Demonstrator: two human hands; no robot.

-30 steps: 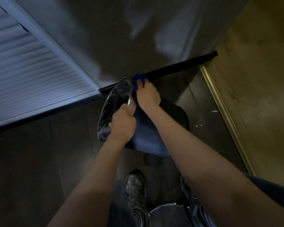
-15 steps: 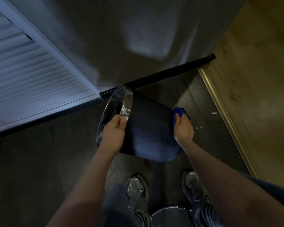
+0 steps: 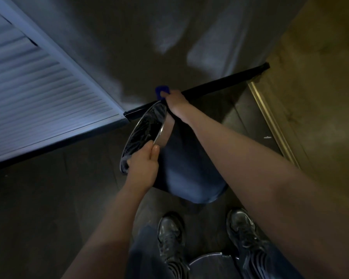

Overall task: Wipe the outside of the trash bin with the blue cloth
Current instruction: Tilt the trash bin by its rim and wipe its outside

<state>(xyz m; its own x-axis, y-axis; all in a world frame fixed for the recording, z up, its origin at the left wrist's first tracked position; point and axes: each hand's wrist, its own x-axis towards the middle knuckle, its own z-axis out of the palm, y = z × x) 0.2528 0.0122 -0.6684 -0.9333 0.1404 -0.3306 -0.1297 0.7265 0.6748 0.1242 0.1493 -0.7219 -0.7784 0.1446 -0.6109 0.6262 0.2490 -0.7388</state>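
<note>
Wiping in progress: bin (image 3: 189, 168) is tilted off the floor above the shoes (image 3: 170, 231), mouth facing left. Left hand (image 3: 143, 168) grips the bin's rim. Right hand (image 3: 174, 102) clutches the cloth (image 3: 161, 91) at the bin's far top edge. Next, probably: drag the cloth down the wall, rotating the bin.

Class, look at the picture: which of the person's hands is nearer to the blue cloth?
Right. The right hand holds the blue cloth by the bin's far rim; the left hand grips the near rim, away from it.
</note>
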